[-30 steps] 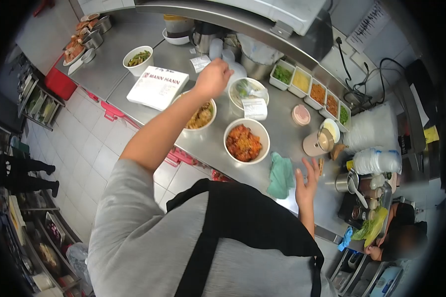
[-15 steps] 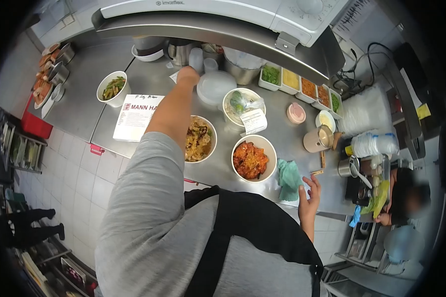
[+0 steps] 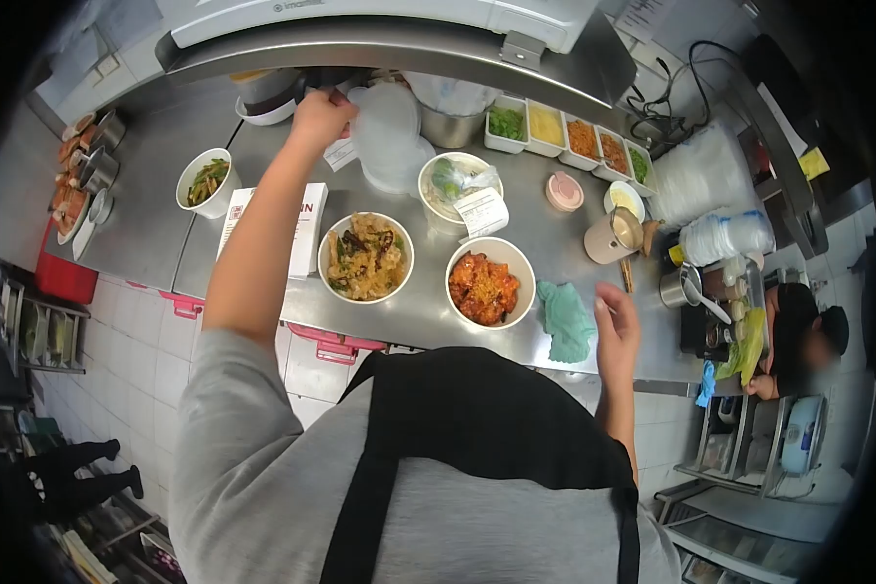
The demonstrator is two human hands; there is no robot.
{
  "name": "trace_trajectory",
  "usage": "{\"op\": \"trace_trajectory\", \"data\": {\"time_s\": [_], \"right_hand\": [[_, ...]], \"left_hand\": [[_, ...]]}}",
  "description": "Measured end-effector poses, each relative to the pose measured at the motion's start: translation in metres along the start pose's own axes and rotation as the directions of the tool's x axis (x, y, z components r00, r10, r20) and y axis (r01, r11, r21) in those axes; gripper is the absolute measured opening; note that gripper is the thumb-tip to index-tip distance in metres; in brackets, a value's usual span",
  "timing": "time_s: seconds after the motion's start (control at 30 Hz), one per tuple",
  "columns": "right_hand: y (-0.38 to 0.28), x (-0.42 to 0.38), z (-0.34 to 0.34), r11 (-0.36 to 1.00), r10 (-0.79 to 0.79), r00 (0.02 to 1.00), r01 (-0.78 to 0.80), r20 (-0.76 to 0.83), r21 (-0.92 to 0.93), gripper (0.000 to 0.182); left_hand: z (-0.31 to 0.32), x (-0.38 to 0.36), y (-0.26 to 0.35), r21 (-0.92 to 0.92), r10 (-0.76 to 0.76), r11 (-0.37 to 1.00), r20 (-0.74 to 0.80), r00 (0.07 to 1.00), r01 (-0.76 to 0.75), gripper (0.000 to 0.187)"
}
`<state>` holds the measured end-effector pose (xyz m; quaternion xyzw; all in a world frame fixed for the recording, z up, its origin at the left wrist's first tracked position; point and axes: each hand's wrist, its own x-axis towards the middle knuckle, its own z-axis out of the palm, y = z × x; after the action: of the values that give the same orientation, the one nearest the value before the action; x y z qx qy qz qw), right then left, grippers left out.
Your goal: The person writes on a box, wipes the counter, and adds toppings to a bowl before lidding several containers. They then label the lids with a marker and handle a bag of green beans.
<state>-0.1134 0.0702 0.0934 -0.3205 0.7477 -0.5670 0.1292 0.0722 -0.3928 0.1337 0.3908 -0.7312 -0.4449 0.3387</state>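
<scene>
steel counter point(image 3: 146, 229), white tiled floor point(image 3: 117, 384), overhead shelf point(image 3: 389, 49)

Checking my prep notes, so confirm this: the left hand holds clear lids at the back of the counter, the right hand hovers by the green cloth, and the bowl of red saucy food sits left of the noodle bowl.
One thing is wrong. In the head view the red bowl sits right of the noodle bowl, not left. The left hand does hold the lids, and the right hand is by the cloth.
</scene>
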Motion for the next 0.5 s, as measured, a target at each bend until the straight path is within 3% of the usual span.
{"op": "trace_trajectory", "data": {"time_s": [0.03,0.1,0.17,0.2,0.23,0.27,0.3,0.37,0.4,0.5], "right_hand": [[-0.002,0.002,0.008,0.989,0.009,0.999,-0.014,0.034,0.147,0.025],[-0.029,0.002,0.033,0.978,-0.103,0.985,0.075,0.137,0.196,0.025],[-0.069,-0.005,0.061,0.874,-0.255,0.965,0.205,0.058,0.44,0.033],[-0.084,-0.005,0.062,0.881,-0.436,0.899,0.435,-0.041,0.185,0.034],[-0.098,-0.004,0.06,0.787,-0.616,0.784,0.609,-0.08,-0.097,0.036],[-0.103,-0.004,0.052,0.688,-0.705,0.709,0.68,-0.011,-0.255,0.036],[-0.108,-0.004,0.045,0.554,-0.781,0.621,0.734,0.059,-0.393,0.036],[-0.107,-0.007,0.02,0.454,-0.761,0.584,0.791,0.283,-0.41,0.035],[-0.082,-0.007,0.006,0.672,-0.621,0.715,0.697,0.32,-0.25,0.031],[-0.055,-0.008,-0.002,0.826,-0.5,0.823,0.547,0.271,-0.138,0.035]], "left_hand": [[0.002,-0.026,0.014,0.002,0.09,0.996,-0.022,0.996,-0.09,0.014],[0.02,-0.092,0.046,-0.006,0.304,0.952,-0.086,0.949,-0.306,0.012],[0.045,-0.162,0.083,-0.033,0.509,0.857,-0.09,0.856,-0.514,0.01],[0.055,-0.191,0.097,-0.058,0.59,0.804,-0.054,0.806,-0.592,0.009],[0.067,-0.214,0.104,-0.063,0.658,0.752,0.006,0.753,-0.656,0.009],[0.076,-0.233,0.11,-0.072,0.717,0.697,0.061,0.694,-0.714,0.009],[0.081,-0.248,0.116,-0.186,0.637,0.77,0.158,0.754,-0.611,0.009],[0.09,-0.271,0.127,-0.365,0.469,0.867,0.373,0.801,-0.338,0.008],[0.103,-0.28,0.126,-0.429,0.401,0.875,0.385,0.831,-0.224,0.009],[0.136,-0.29,0.104,-0.545,0.237,0.837,0.442,0.865,0.05,0.017]]}}
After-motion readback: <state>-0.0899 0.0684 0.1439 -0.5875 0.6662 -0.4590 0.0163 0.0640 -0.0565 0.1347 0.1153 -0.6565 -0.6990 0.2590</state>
